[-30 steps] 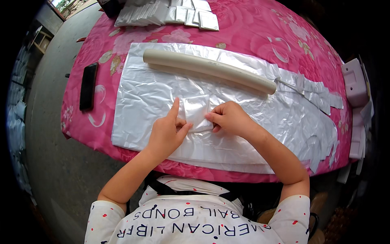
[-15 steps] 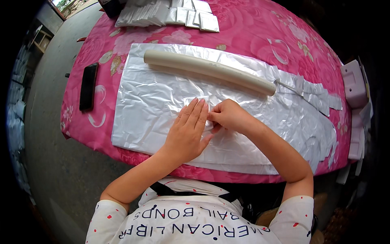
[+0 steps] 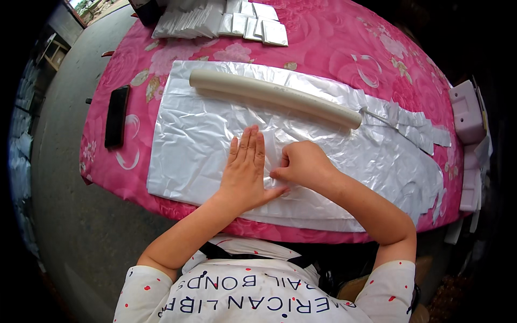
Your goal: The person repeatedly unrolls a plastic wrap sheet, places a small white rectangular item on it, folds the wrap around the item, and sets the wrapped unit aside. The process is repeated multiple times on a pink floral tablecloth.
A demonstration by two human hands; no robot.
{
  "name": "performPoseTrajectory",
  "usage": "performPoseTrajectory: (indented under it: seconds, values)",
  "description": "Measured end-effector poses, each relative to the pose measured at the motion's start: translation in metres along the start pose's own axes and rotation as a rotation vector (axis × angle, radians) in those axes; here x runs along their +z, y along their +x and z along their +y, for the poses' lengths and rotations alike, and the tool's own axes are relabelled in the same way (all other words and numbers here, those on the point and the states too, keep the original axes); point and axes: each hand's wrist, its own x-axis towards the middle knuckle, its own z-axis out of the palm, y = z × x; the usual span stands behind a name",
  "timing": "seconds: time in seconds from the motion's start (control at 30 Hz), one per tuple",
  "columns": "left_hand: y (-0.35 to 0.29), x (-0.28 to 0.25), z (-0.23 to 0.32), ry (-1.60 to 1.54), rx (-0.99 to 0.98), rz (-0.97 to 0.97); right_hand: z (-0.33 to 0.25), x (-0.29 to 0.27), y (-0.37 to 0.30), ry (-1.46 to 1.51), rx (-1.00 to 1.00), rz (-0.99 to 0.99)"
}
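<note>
With the left hand (image 3: 243, 175) flat, fingers straight and thumb spread wide toward the right, press evenly upon the small folded film packet (image 3: 271, 145), most likely for smoothing. Better to push air and wrinkles slowly outward than to rub sideways, because of the risk of shifting thin layers. With the right hand (image 3: 307, 164) curled narrow at the packet's right side, steady this edge gently; impossible to tell about any film between thumb and fingers. Find the packet near the middle of the large plastic sheet (image 3: 188, 156) on the bench (image 3: 318, 48), at the near side of the pale tube (image 3: 274, 96). Thin, shiny and half clear in look, with soft creases, and partly hidden under the left fingers.
</note>
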Motion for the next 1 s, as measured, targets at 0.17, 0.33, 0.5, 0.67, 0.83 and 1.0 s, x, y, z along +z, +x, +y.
performPoseTrajectory:
  seconds: [0.17,0.33,0.5,0.67,0.83,1.0]
  values:
    - [-0.01,-0.011,-0.007,-0.047,0.02,0.153,-0.003,-0.02,-0.007,-0.288,-0.076,-0.057]
    - [-0.07,-0.037,-0.016,-0.945,-0.099,0.154,-0.018,0.0,0.008,-0.263,-0.559,0.263]
    - [-0.14,-0.036,-0.019,-1.449,-0.756,-0.369,-0.016,0.043,0.047,-0.196,-0.642,0.338]
    - [-0.159,-0.037,-0.02,-1.589,-1.064,-0.202,-0.061,0.093,0.019,-0.084,-0.638,0.197]
    - [-0.163,-0.03,-0.027,-1.467,-1.017,-0.062,-0.092,0.127,-0.012,0.101,-0.82,-0.095]
    - [-0.129,-0.086,-0.031,-0.668,-0.543,-0.102,-0.081,0.069,0.01,-0.138,-0.953,-0.079]
